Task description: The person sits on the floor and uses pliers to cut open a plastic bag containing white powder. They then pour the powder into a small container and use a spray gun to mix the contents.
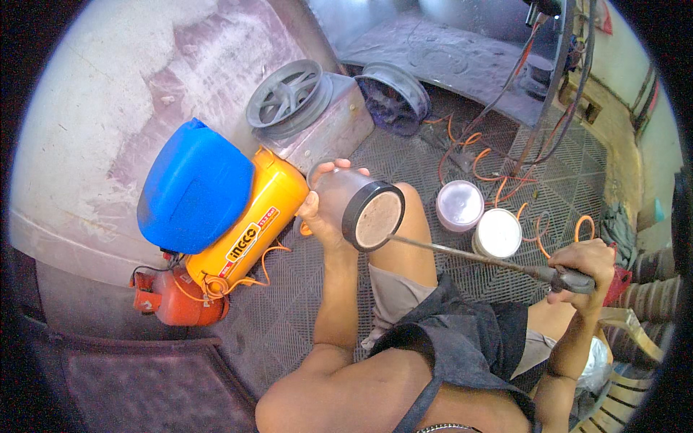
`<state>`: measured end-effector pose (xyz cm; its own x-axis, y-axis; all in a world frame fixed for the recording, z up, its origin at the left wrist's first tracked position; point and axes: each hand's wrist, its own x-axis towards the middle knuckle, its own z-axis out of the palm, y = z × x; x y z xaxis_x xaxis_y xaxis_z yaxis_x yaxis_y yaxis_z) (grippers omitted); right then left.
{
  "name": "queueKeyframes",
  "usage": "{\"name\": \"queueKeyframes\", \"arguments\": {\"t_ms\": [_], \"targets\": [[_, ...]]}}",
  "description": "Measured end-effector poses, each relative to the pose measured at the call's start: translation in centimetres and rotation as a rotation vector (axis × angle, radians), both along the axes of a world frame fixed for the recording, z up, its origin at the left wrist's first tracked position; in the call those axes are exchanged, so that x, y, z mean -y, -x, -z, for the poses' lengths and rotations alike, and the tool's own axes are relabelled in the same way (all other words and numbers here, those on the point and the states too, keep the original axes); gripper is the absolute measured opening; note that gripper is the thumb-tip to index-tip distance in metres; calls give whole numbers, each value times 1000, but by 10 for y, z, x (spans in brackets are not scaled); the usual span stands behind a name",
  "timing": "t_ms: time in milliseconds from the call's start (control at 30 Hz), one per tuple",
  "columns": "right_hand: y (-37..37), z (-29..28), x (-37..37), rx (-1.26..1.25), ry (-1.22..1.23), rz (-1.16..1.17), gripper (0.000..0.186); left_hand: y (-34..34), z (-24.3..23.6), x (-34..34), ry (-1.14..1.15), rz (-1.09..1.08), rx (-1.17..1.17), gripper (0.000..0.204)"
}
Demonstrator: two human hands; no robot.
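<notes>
A frosted cylindrical container (338, 202) with a black ring around its pale, dusty end face is gripped in my left hand (320, 222), tilted above my bare knee. My right hand (581, 267) is closed around the dark handle of a tool (547, 273) with a long, thin metal rod. The rod reaches leftward, its tip at the edge of the container's ringed end; whether it touches cannot be told. Two round tubs stand on the grated mat below the rod, one pale pink (460, 202) and one white (498, 231).
A blue jug (191, 187) sits on a yellow tank (271, 202) beside a red cylinder (195, 296). Behind are a spoked wheel (285, 94) on a metal box, another rim (390, 101) and a metal booth (447, 65) with hanging cables. Orange hoses (538, 236) coil on the mat (274, 317).
</notes>
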<state>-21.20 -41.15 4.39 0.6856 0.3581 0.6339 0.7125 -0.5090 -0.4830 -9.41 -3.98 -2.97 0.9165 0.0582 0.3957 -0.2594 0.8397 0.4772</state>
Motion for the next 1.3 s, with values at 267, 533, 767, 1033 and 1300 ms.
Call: {"name": "queueKeyframes", "arguments": {"t_ms": [267, 533, 767, 1033, 1300], "targets": [[6, -7, -3, 116, 16, 146, 55, 2, 0, 5, 29, 25, -15, 50], [9, -2, -1, 66, 10, 121, 53, -3, 5, 3, 35, 76, 6, 50], [7, 0, 0, 132, 38, 74, 53, -2, 4, 8, 62, 76, -28, 50], [7, -6, -8, 22, 27, 14, 52, -3, 3, 5, 37, 74, 6, 49], [4, -1, 0, 113, -12, 117, 54, -5, 8, 7, 46, 105, 22, 49]]}}
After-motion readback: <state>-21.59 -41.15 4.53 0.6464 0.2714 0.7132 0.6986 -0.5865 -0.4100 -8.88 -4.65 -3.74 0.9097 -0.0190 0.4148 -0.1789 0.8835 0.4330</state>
